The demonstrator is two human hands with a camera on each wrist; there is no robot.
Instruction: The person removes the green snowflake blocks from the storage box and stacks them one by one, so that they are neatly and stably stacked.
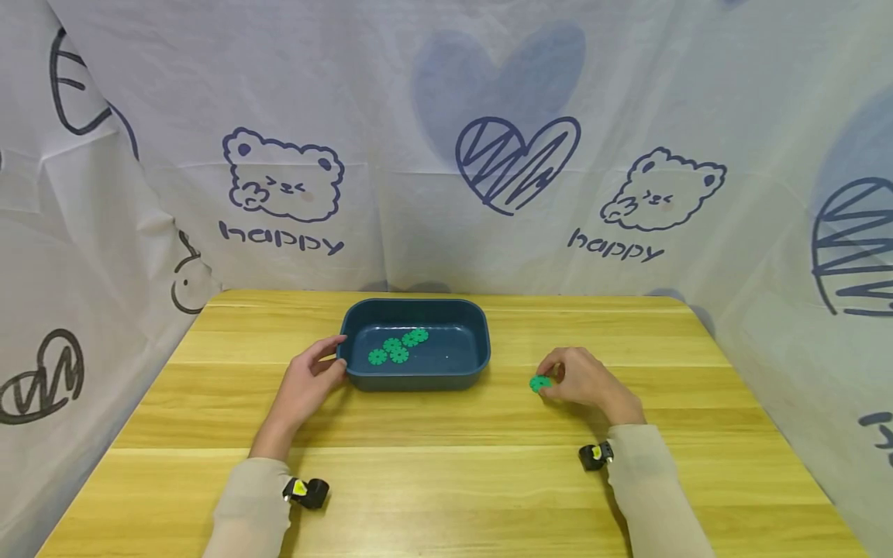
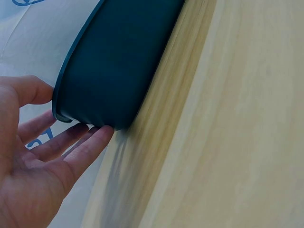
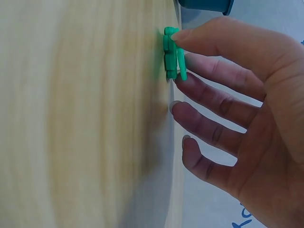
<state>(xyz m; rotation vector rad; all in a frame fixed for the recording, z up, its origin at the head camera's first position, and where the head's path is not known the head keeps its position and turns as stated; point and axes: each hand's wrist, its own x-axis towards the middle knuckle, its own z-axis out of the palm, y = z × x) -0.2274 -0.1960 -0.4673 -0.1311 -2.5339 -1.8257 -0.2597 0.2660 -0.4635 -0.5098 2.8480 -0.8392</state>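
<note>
My left hand [image 1: 312, 378] rests against the left end of a dark blue tub [image 1: 418, 382]. In the left wrist view its thumb touches the rim and the fingertips [image 2: 107, 133] meet the outer wall below. Several green notched plastic discs [image 1: 377, 356], shaped like snowflake building pieces, lie on the tub's floor, mostly toward its left half. Right of the tub, my right hand [image 1: 582, 378] pinches another green disc [image 1: 539, 384] between thumb and index finger, close over the table. A thin green part [image 3: 182, 64] stands at an angle beside the thicker one; the other fingers curve loosely below.
The tub stands near the back edge of a wooden table [image 1: 446, 480]. A white cloth [image 1: 405, 194] printed with bears and hearts hangs behind the table and along both sides. Small black cameras are strapped on both wrists.
</note>
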